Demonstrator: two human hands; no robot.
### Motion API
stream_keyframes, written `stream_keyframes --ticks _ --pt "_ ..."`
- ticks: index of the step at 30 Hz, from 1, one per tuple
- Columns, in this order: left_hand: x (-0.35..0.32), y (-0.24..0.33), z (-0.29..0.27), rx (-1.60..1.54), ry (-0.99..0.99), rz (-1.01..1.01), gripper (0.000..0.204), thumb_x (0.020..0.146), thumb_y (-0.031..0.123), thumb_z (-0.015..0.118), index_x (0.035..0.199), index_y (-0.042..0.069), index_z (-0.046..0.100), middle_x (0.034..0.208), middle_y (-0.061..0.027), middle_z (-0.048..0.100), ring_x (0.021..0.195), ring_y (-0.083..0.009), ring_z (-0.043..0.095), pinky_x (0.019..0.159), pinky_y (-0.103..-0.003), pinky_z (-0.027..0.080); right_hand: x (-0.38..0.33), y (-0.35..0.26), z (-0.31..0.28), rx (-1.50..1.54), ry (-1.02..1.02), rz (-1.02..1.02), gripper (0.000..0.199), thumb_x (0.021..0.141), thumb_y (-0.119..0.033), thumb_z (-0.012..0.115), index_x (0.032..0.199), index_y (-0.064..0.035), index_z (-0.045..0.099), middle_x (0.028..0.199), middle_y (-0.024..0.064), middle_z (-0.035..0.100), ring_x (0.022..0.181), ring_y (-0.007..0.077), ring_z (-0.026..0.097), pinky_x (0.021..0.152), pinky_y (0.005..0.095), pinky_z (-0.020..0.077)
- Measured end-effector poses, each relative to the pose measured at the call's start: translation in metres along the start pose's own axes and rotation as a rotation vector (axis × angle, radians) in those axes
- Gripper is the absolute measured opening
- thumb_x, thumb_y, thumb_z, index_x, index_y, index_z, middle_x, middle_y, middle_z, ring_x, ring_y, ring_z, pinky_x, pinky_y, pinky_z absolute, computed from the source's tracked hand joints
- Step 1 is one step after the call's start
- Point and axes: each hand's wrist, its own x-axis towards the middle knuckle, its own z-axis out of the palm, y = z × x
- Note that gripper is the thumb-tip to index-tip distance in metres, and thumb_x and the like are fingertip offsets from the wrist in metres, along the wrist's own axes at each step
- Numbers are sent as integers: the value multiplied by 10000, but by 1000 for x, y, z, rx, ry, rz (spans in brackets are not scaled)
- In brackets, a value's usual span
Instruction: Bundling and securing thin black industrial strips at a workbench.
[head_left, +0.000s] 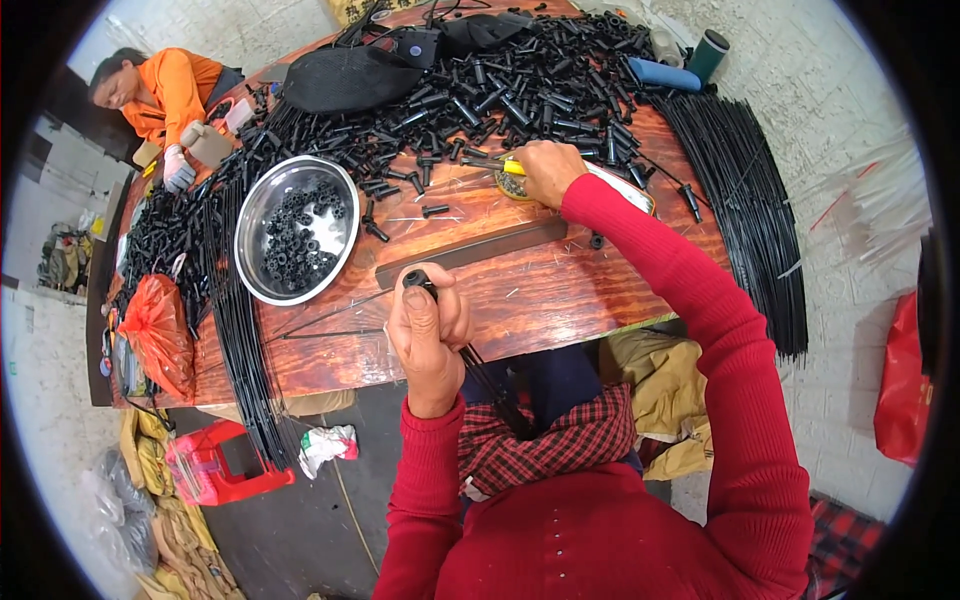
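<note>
Near the table's front edge, my left hand [430, 340] is closed around a black cylindrical part [420, 281], its round end with a hole facing up. Thin black rods [484, 374] run down below that fist toward my lap. Farther out, my right hand [552, 172] grips a tool with a yellow handle [513, 167]; its working end is hard to make out. That hand is over a small round dish [514, 192] of tiny pieces. Between the hands lies a long dark bar [480, 250]. To the left, a steel bowl [246, 240] holds black rings.
Black bolt-like parts [480, 100] are heaped across the back of the wooden table [560, 300]. Bundles of black rods lie at the right [745, 200] and left [240, 330]. An orange bag [160, 330] sits front left. A gloved co-worker [165, 95] works at the far left.
</note>
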Motion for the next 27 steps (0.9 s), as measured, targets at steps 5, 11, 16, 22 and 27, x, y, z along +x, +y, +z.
stream_keyframes --ticks 5,11,16,22,27 --pt "1 -1 0 12 2 0 405 1029 438 502 1065 35 518 618 58 310 505 -39 256 451 -223 198 0 0 -1 -21 55 -47 137 744 -99 685 856 -41 739 865 180 719 846 342 712 734 451 573" --pt "2 -3 2 16 11 -18 407 1030 440 501 1065 34 518 619 56 313 505 -40 260 449 -221 204 1 0 1 -30 -1 -26 173 764 -103 645 909 -58 726 875 187 710 832 375 693 713 480 547" --pt "3 -4 2 -4 -3 -18 414 1030 444 496 1064 32 517 616 53 312 503 -41 264 449 -218 204 -2 4 -5 67 49 -23 191 758 -161 668 903 -54 731 850 195 710 818 371 699 725 485 553" --pt "7 -9 1 -5 -16 -22 420 1030 447 494 1063 29 518 620 53 316 507 -37 262 451 -218 203 1 8 -20 122 -46 109 228 775 -222 664 901 -44 731 835 203 710 813 385 699 742 494 555" --pt "8 -11 8 -22 -15 -31 434 1034 444 486 1090 15 518 630 53 322 511 -34 263 455 -214 207 2 21 -19 260 -72 217 257 819 -245 645 963 -51 731 899 212 715 884 385 696 806 486 543"
